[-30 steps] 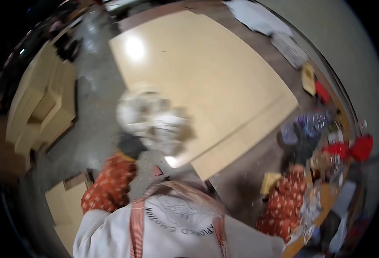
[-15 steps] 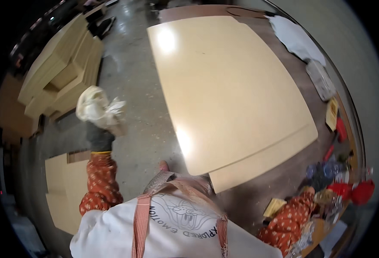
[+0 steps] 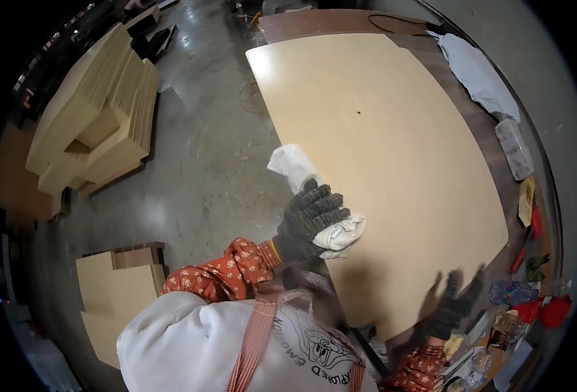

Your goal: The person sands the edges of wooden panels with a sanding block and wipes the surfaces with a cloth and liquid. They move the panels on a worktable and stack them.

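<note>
A large pale wood panel [image 3: 393,163] with rounded corners lies on the brown-topped table, with a small dark spot on its far half. My left hand [image 3: 308,219], in a dark knit glove, is closed round a crumpled white cloth [image 3: 342,234] at the panel's left edge. One end of the cloth sticks out beyond the fingers on the far side. At the near right corner of the panel, my right hand [image 3: 457,304], also gloved, has its fingers spread and holds nothing. I cannot tell whether it touches the panel.
Tall stacks of pale boards [image 3: 95,111] stand on the floor at far left, with a lower stack [image 3: 115,307] nearer. Along the table's right side are a white cloth bundle [image 3: 478,72], a clear plastic bottle [image 3: 505,293], a red-handled tool [image 3: 518,260] and a red object [image 3: 555,311].
My left hand has swung right with the cloth, from over the floor to the panel's edge. My right hand has left the clutter on the right and moved to the panel's near corner.
</note>
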Demonstrator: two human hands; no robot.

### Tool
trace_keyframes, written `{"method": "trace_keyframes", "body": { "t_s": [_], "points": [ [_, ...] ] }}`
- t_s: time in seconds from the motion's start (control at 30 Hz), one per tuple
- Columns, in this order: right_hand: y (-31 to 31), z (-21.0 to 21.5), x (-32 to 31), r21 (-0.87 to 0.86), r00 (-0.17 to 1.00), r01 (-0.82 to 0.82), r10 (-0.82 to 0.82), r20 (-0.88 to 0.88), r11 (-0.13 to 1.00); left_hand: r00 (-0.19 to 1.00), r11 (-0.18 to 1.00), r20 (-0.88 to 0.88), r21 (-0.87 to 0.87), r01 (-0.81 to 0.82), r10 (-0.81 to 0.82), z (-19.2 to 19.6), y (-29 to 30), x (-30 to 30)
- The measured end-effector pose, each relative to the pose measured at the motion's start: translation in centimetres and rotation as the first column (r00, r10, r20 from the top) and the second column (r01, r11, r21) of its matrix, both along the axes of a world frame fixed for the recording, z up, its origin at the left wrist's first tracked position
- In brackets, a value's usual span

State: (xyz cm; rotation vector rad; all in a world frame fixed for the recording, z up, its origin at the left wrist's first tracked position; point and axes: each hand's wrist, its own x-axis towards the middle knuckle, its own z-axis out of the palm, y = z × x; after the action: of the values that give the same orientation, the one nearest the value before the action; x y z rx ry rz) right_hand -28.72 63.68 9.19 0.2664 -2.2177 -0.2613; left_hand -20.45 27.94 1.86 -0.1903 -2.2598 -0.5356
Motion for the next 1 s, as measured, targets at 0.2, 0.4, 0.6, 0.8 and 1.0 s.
{"method": "trace_keyframes", "body": {
  "t_s": [0.2, 0.4, 0.6, 0.8, 1.0],
  "points": [
    [-8.7, -3.4, 0.7, -0.288, 0.826, -0.148, 0.278, 0.491, 0.946, 0.99, 0.988, 0.023, -0.068, 0.139, -0.137, 0.2, -15.5, -5.4],
    [-8.8, -4.5, 1.1, -0.487, 0.852, 0.02, 0.239, 0.465, 0.873, 0.989, 0.898, 0.008, 0.421, 0.128, -0.145, -3.1, -29.8, -12.6],
    [-8.0, -4.2, 1.0, -0.446, 0.827, -0.06, 0.295, 0.479, 0.893, 0.984, 0.936, 0.107, 0.31, -0.169, 0.142, -1.7, -43.1, -18.3],
    [-8.7, -4.1, 1.2, -0.476, 0.796, -0.032, 0.31, 0.52, 0.879, 0.95, 0.899, 0.204, 0.326, -0.292, 0.235, -0.2, -44.8, -20.5],
    [-9.0, -2.9, 1.0, -0.349, 0.801, -0.094, 0.279, 0.53, 0.932, 0.96, 0.901, -0.031, 0.355, -0.249, 0.277, -3.9, -38.8, -17.5]
  ]
}}
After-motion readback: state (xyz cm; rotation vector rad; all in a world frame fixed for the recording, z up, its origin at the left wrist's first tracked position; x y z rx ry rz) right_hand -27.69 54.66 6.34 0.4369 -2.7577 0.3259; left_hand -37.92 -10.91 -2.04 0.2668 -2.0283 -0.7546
